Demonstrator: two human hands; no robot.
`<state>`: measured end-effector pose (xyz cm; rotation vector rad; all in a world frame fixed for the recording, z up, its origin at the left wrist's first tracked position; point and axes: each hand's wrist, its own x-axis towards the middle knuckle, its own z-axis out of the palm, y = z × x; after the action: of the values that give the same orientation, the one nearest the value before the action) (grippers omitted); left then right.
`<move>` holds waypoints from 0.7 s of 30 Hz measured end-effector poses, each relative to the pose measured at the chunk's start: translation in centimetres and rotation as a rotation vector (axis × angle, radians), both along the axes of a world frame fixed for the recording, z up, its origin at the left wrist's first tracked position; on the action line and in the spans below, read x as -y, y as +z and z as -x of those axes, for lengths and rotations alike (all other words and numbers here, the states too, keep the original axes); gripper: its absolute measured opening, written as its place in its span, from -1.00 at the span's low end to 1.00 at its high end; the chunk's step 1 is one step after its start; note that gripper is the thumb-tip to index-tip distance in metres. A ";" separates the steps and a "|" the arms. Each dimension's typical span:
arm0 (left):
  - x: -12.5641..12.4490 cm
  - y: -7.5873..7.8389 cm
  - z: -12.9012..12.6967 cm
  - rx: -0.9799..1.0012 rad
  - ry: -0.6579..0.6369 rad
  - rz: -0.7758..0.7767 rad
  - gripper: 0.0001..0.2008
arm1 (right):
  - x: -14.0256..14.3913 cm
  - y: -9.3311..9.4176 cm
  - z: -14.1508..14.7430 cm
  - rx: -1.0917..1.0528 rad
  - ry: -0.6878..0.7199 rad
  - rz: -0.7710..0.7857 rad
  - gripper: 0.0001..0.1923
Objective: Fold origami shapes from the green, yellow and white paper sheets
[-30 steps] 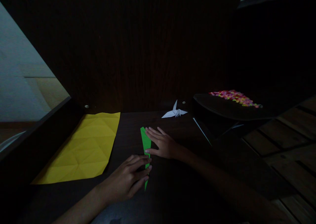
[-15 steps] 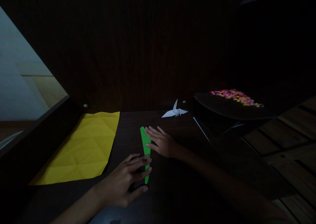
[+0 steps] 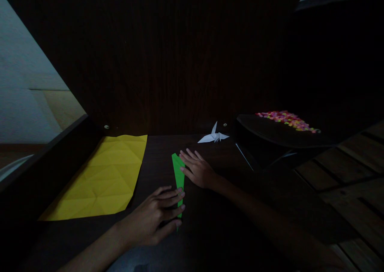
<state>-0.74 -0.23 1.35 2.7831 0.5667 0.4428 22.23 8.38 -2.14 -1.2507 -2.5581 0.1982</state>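
Observation:
A narrow strip of folded green paper (image 3: 179, 176) lies lengthwise on the dark wooden table (image 3: 159, 152), wider at its far end and tapering toward me. Across its lower part rest the spread fingers of my left hand (image 3: 159, 212), hiding bits of the paper. My right hand (image 3: 198, 169) lies flat at the upper right edge, fingers stretched out, with the fingertips touching or just over the green paper. Neither hand grips anything. Beyond them, near the back panel, sits a white folded paper crane (image 3: 214, 137).
A creased yellow paper sheet (image 3: 114, 180) lies on the left, beside a raised side board (image 3: 51, 156). At the right, a dark bag-like object (image 3: 270, 132) carries a colourful beaded or flowered band (image 3: 288, 119). A tall dark panel (image 3: 180, 64) rises at the back.
My right hand has shifted slightly up and right along the green paper. The left hand's thumb has moved up a little and now lies nearer the paper's lower tip.

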 end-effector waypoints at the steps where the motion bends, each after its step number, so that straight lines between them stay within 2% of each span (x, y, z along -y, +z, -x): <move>1: 0.0 -0.1 0.0 0.011 0.003 -0.005 -0.63 | 0.0 -0.1 0.0 -0.004 0.001 -0.002 -0.43; 8: -0.1 -0.5 -0.1 0.060 0.025 -0.015 -0.68 | 0.3 -0.1 -0.2 -0.012 0.025 -0.042 -0.36; 13: 0.0 -0.3 -0.1 0.097 0.039 0.014 -0.72 | 0.5 0.4 -0.2 -0.002 0.150 -0.112 -0.48; 16: 0.0 0.1 -0.1 0.118 0.041 0.068 -0.72 | 0.6 0.7 -0.2 -0.005 0.225 -0.104 -0.53; 21: 0.0 0.5 0.0 0.128 0.036 0.088 -0.72 | 0.7 0.8 -0.3 -0.029 0.250 -0.064 -0.52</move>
<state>-0.69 -0.22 1.86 2.6422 0.5925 0.5843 22.51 7.67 -1.36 -0.8973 -2.6672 0.1824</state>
